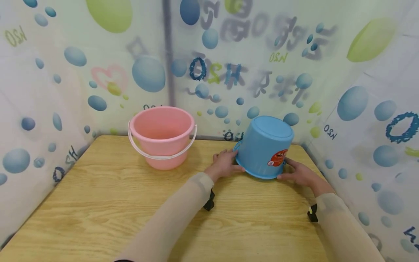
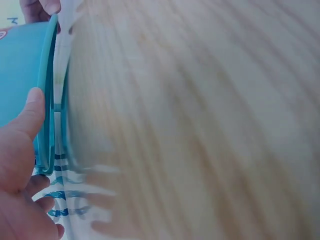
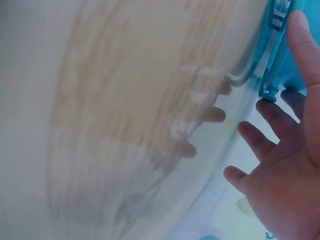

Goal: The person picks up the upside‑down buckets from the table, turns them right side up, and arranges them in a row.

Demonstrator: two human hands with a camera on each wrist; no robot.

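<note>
A light blue bucket (image 1: pixel 266 149) is upside down at the back right of the table, its base up and a red label on its wall. Close over the tabletop, its rim (image 2: pixel 48 100) shows a gap above its reflection in the left wrist view. My left hand (image 1: pixel 225 163) holds the rim from the left, the thumb on the outer wall. On the other side my right hand (image 1: pixel 297 173) grips the bucket, thumb on the wall and fingers spread by the handle joint (image 3: pixel 269 94). To the left, a pink bucket (image 1: pixel 163 154) stands upright with its white handle (image 1: pixel 160 157) hanging down in front.
The wood-grain table (image 1: pixel 108 203) reaches back to a curtain (image 1: pixel 209 98) printed with blue and green spots and lettering. More of the curtain closes in the left and right sides. Black wrist cameras (image 1: pixel 209 201) sit under both sleeves.
</note>
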